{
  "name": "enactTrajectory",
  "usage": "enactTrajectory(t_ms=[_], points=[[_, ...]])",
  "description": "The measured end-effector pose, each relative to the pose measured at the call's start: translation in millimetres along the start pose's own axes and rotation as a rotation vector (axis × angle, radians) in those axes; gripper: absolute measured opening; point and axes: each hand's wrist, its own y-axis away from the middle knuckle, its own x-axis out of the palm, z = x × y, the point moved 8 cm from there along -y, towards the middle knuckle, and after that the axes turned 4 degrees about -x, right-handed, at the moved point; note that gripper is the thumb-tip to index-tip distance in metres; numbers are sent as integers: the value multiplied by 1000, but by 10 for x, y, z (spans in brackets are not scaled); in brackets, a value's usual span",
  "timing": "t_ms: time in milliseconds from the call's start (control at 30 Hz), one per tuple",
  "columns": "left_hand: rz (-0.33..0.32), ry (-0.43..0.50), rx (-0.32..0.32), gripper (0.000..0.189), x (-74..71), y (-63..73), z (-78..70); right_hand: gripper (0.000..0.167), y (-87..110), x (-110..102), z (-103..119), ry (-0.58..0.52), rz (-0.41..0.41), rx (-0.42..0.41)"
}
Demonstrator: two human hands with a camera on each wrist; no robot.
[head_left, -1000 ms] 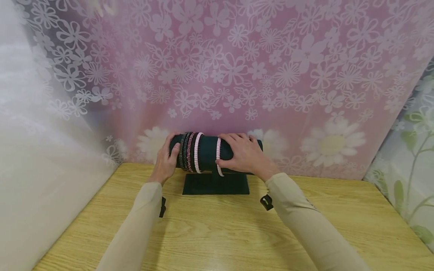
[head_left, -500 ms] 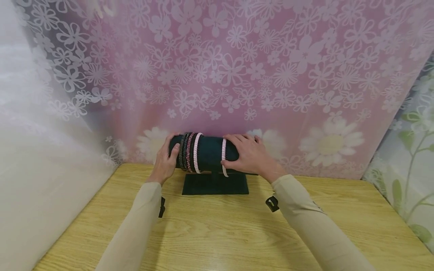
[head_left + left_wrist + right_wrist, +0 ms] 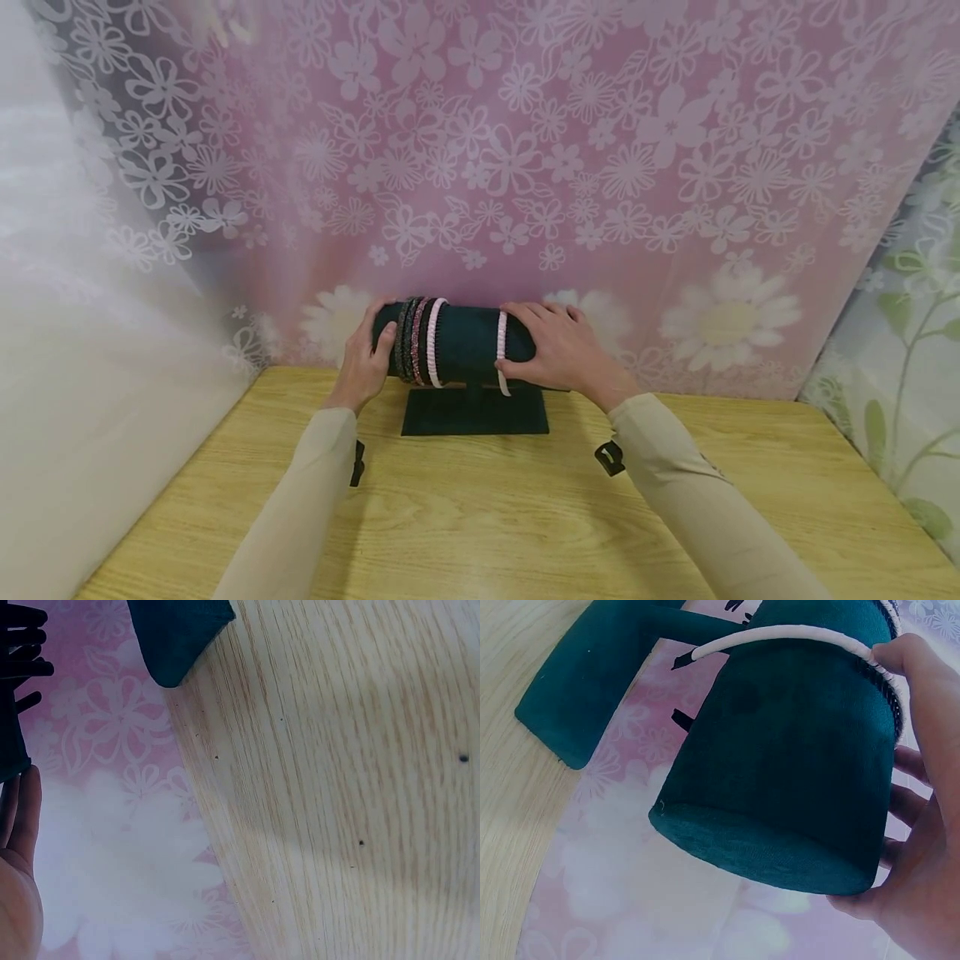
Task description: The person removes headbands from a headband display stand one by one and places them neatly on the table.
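A dark green velvet roll (image 3: 465,342) lies sideways on its stand. At its left end, my left hand (image 3: 362,362) grips it, thumb in front; in the left wrist view its fingers (image 3: 28,806) touch the roll's end. Beside that hand sit several headbands: dark ones (image 3: 405,342), a glittery red one (image 3: 420,340) and a light pink ribbed one (image 3: 433,343). My right hand (image 3: 562,350) holds a second pink ribbed headband (image 3: 502,340) around the right part of the roll. In the right wrist view the thumb presses on this headband (image 3: 795,633), and its black-tipped end stands free below.
The stand's flat green base (image 3: 476,412) rests on the wood-grain table (image 3: 465,508), near its back edge. Behind rises a pink flowered curtain (image 3: 525,167). Pale sheeting (image 3: 112,350) closes the left side, and a leaf-patterned one (image 3: 892,367) the right.
My right hand has slid the pink headband to the right along the roll, widening the gap to the other headbands. The left hand keeps its grip at the left end.
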Motion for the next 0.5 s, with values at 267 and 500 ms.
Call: enactTrajectory(t_ms=[267,500], points=[[-4,0,-3,49,-2,-2,18,83,66,-8,-45,0,-20,-6],[-5,-3,4,49,4,-7,27,83,126,-27,-81,-24,-43,-23]])
